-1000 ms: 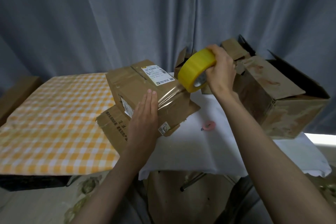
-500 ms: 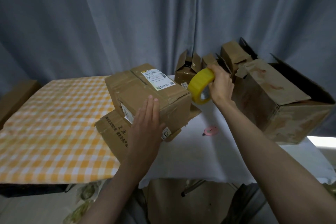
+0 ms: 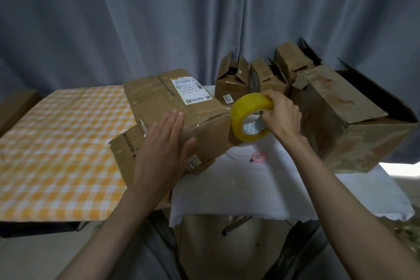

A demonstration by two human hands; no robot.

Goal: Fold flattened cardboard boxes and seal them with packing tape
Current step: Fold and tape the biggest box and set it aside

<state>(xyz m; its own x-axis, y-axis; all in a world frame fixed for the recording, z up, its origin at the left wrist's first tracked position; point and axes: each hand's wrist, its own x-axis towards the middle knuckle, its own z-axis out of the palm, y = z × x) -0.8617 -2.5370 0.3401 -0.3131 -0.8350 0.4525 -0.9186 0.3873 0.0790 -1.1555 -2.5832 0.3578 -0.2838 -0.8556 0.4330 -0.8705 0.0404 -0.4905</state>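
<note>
Left hand (image 3: 164,143) flat on brown labelled cardboard box (image 3: 172,107); right hand (image 3: 280,116) grips yellow tape roll (image 3: 250,117) touching its right side.

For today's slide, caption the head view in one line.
Left hand braces the labelled box while right hand holds the yellow tape roll against it.

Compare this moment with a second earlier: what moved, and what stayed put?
The right hand carried the yellow tape roll down from above the box's top edge to its right end, and the clear strip stretched out earlier no longer shows. The left hand stays flat against the labelled box. The pink ring and the other boxes have not moved.
</note>
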